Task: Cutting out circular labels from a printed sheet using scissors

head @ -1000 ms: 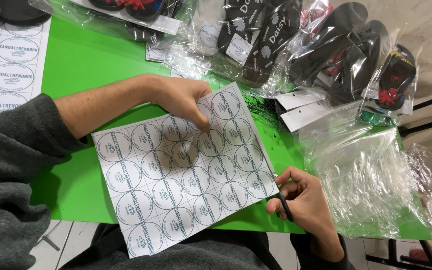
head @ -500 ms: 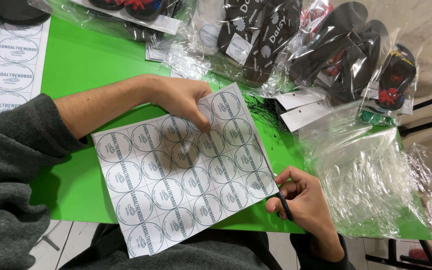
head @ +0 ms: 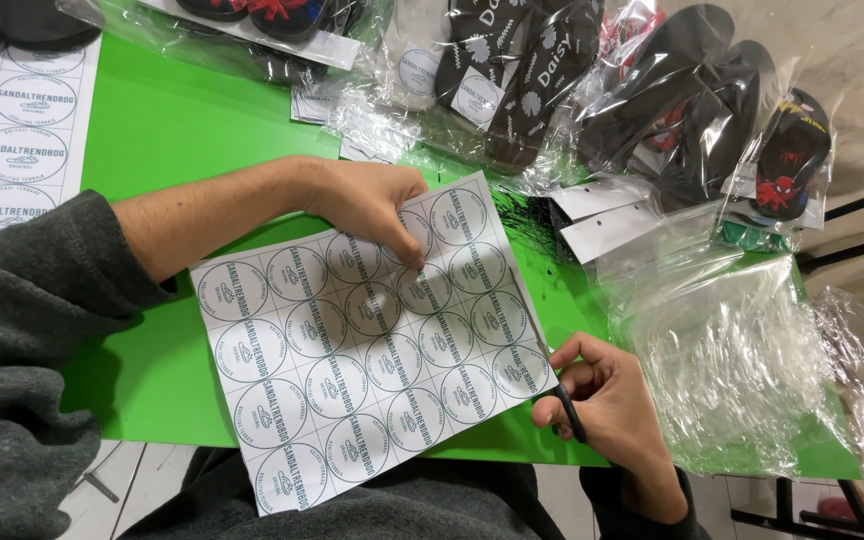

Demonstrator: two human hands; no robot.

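Note:
A white sheet (head: 372,340) printed with a grid of round labels lies tilted over the near edge of the green table (head: 182,130). My left hand (head: 367,200) pinches the sheet's far edge, thumb and fingers on the top row of labels. My right hand (head: 607,400) sits at the sheet's right edge, fingers closed around the dark handles of scissors (head: 567,408). The blades are mostly hidden by the hand and the paper.
Bagged dark flip-flops (head: 522,70) and more sandals in clear plastic (head: 742,110) crowd the table's far side. A stack of clear bags (head: 742,370) lies at right, white paper tags (head: 602,215) beside it. Another label sheet (head: 12,130) lies at far left.

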